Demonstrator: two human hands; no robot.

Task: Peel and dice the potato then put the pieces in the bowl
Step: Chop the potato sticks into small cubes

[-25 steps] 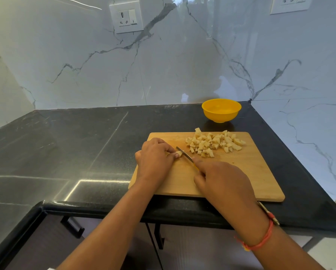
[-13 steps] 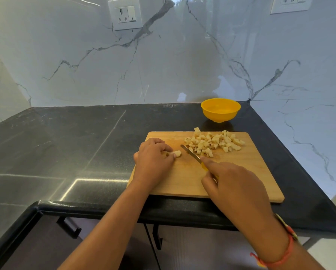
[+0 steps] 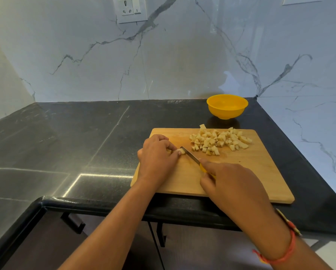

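The left hand [image 3: 157, 158] pinches a potato piece [image 3: 182, 151] on the board [image 3: 260, 172]. The right hand [image 3: 233, 184] grips the knife [image 3: 190, 155], blade against it

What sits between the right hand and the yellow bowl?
The pile of diced potato on the cutting board, then a short strip of black counter, per the head view.
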